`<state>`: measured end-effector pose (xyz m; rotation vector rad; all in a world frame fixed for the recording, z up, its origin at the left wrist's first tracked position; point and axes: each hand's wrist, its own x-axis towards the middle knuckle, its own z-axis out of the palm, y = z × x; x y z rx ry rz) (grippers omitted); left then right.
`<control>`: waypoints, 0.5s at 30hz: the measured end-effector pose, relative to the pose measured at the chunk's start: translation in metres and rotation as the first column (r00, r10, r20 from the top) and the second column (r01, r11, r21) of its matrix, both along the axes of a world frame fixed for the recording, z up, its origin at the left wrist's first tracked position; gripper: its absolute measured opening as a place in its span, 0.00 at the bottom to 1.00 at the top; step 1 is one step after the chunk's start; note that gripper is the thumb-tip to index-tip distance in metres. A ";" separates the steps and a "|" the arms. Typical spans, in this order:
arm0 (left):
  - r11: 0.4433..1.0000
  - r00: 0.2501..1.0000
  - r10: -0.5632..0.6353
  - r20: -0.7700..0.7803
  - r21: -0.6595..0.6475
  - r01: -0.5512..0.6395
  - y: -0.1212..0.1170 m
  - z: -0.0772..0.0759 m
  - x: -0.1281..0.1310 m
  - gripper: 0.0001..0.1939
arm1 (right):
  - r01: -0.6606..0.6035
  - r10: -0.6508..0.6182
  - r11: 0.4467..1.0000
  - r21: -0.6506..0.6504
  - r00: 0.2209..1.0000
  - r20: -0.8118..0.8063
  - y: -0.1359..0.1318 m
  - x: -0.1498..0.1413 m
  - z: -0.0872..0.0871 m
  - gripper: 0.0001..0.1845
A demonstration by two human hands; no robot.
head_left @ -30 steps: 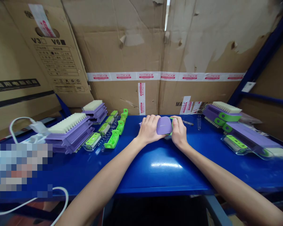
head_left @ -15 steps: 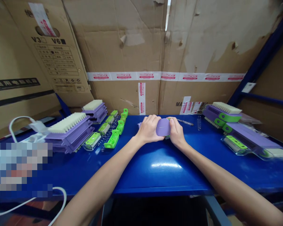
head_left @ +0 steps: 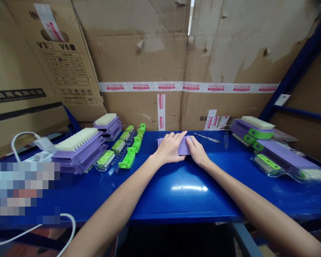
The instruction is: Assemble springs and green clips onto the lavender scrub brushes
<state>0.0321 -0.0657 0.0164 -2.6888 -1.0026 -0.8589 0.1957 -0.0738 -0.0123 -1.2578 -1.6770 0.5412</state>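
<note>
A purple plastic brush body (head_left: pixel 184 147) lies low on the blue table (head_left: pixel 176 185), far centre. My left hand (head_left: pixel 169 148) is wrapped over its left side, fingers curled across the top. My right hand (head_left: pixel 196 151) presses on its right end, fingers bent down over it. Both hands grip the same piece. Its underside is hidden. A thin screwdriver (head_left: pixel 206 137) lies just behind my right hand.
Stacked purple brushes with white bristles (head_left: pixel 79 148) sit at left, beside rows of green parts (head_left: pixel 128 157) and springs. More purple and green brush assemblies (head_left: pixel 270 150) fill the right. A spring (head_left: pixel 225 139) stands near them. Cardboard boxes (head_left: pixel 160 64) wall the back. White cable (head_left: pixel 24 142) lies far left.
The purple piece was held tilted up with a green part showing at its right; now it is pressed flat on the table, the green part no longer visible. Both hands lowered.
</note>
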 end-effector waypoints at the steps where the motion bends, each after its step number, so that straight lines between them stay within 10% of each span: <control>1: 1.000 1.000 0.012 -0.025 -0.006 -0.013 0.000 0.001 0.000 0.44 | -0.003 0.004 1.000 0.005 1.000 -0.007 0.001 0.000 -0.001 0.25; 15: 0.983 0.975 0.138 -0.176 0.141 -0.114 0.006 0.005 -0.021 0.28 | 0.114 -0.122 0.977 -0.180 0.992 -0.035 0.005 0.010 0.004 0.30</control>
